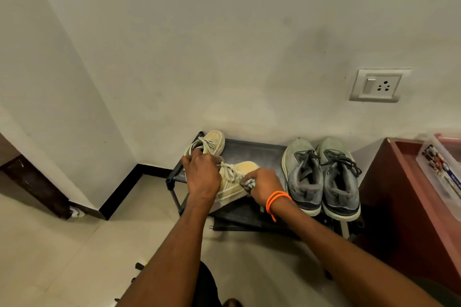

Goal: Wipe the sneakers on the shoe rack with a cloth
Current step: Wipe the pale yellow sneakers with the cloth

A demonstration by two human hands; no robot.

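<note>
Head view takes in a pale wall filling the upper frame, with a switch-and-socket plate (377, 85) at upper right and a reddish cabinet (399, 197) at the right edge. Low in the middle stands the dark shoe rack (252, 151), carrying two pairs of sneakers. The grey pair (321, 174) sits side by side at the rack's right, untouched by either hand. The cream pair is at the left: one cream sneaker (215, 141) rests at the back, the other cream sneaker (239, 177) is tipped up in front. The left hand (202, 174) grips this front one around its laces, while the right hand (265, 185) — an orange band at its wrist — pinches a small bunched cloth (249, 184) against the shoe's side. Wiping looks to be underway on this shoe; the other three sneakers may remain — their finish is too unclear to judge.
</note>
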